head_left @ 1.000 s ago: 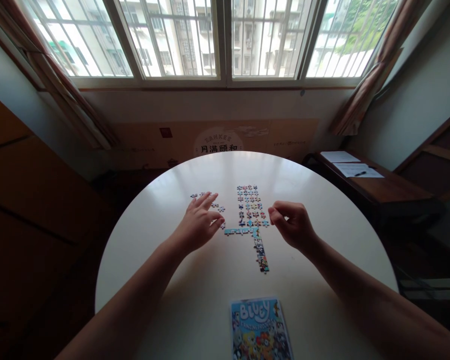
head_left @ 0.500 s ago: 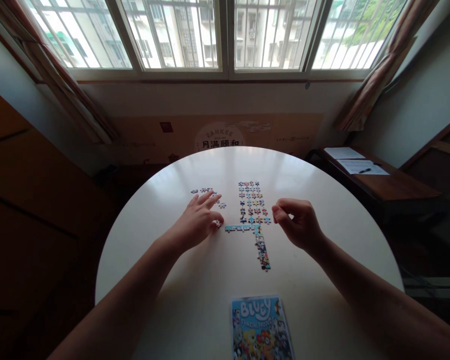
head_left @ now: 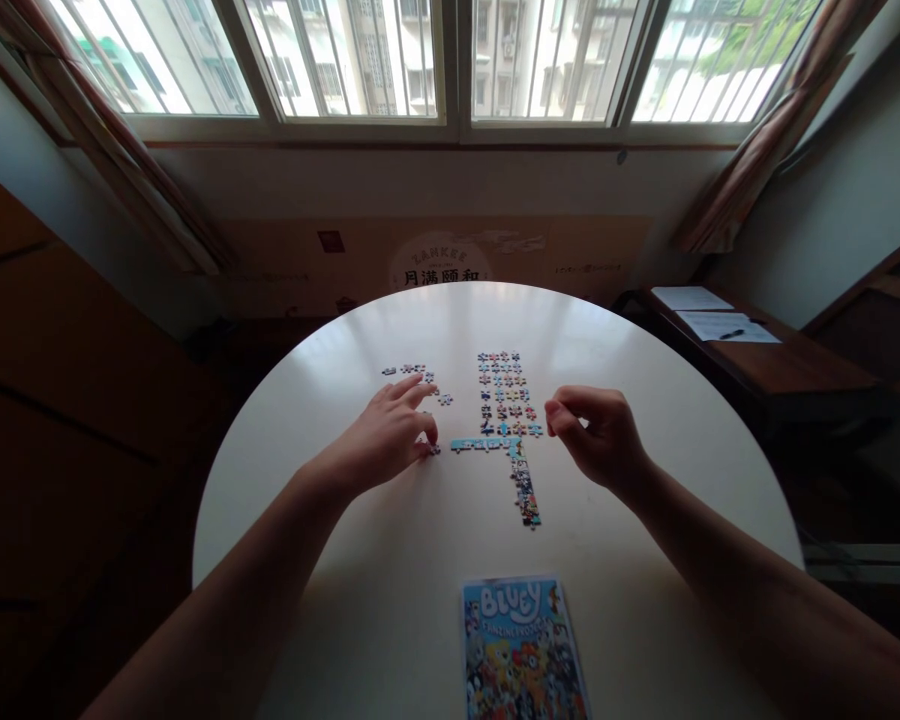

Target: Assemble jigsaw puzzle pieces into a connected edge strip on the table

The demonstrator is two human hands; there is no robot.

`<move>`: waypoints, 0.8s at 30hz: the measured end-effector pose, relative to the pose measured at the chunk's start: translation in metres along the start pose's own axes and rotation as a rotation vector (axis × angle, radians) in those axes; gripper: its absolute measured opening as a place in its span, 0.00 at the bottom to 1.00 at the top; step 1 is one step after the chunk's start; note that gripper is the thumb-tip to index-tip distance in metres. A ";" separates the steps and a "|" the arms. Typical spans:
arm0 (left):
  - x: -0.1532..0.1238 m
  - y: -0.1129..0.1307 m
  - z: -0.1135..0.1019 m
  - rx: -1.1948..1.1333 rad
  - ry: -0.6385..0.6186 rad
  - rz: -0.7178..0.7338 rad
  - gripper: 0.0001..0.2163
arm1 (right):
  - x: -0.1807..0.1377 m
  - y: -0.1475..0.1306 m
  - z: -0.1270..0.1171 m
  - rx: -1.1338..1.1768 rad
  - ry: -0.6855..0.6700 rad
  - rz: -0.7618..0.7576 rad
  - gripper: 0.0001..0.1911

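Observation:
My left hand (head_left: 390, 432) is over the left part of the table, its thumb and index finger closed at a small jigsaw puzzle piece (head_left: 434, 449) by the tabletop; the other fingers reach forward. Loose puzzle pieces (head_left: 412, 369) lie just beyond those fingers. To the right, my right hand (head_left: 596, 432) is curled with thumb against index finger, and whatever it may hold is hidden. Between the hands are rows of separate puzzle pieces (head_left: 502, 380). Below them, joined pieces form a corner: a blue top strip (head_left: 480, 444) and a colourful strip (head_left: 525, 490) running toward me.
A picture card (head_left: 521, 650) printed "BLUEY" lies at the near side of the round white table (head_left: 285, 600). Past the table's right edge, papers (head_left: 727, 326) and a pen (head_left: 732, 334) rest on a brown side table. A barred window (head_left: 457, 70) is ahead.
My left hand has drawn slightly back with the puzzle piece by its fingertips, fingers bent more. My right hand stays nearly in place. The whole view has shifted a little.

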State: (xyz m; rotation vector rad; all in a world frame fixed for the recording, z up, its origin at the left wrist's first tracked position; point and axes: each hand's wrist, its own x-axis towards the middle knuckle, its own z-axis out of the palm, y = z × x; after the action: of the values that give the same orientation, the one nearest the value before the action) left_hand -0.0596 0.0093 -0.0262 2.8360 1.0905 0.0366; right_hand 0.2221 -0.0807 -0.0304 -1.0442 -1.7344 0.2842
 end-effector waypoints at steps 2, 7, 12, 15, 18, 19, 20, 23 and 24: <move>-0.001 -0.003 0.001 -0.024 0.008 0.008 0.03 | 0.000 0.000 0.000 0.000 0.002 0.004 0.19; -0.003 -0.005 -0.002 -0.022 0.017 0.037 0.03 | 0.000 0.001 -0.001 0.006 0.004 0.018 0.19; -0.006 -0.006 -0.007 -0.043 -0.017 0.037 0.01 | 0.001 0.001 0.000 0.001 0.005 0.014 0.19; -0.008 -0.008 -0.009 -0.113 0.033 0.048 0.02 | 0.001 0.001 -0.001 0.003 0.002 0.012 0.20; -0.009 -0.004 -0.012 -0.325 0.166 0.081 0.04 | 0.002 0.000 -0.002 0.005 0.005 0.012 0.20; -0.008 0.000 -0.012 -0.448 0.208 0.076 0.04 | 0.002 -0.001 -0.002 0.008 0.003 0.017 0.20; -0.007 0.005 -0.012 -0.595 0.243 0.057 0.05 | 0.002 -0.001 -0.002 0.014 -0.002 0.024 0.20; -0.002 0.027 -0.009 -1.067 0.295 -0.063 0.08 | 0.001 -0.002 0.003 0.060 -0.051 0.055 0.20; 0.000 0.034 -0.007 -1.182 0.298 -0.108 0.10 | 0.001 -0.002 0.005 0.086 -0.078 0.064 0.19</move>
State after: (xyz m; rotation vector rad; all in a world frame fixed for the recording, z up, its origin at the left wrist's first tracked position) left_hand -0.0374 -0.0151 -0.0155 1.7207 0.8220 0.8106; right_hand 0.2171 -0.0801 -0.0307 -1.0390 -1.7443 0.4407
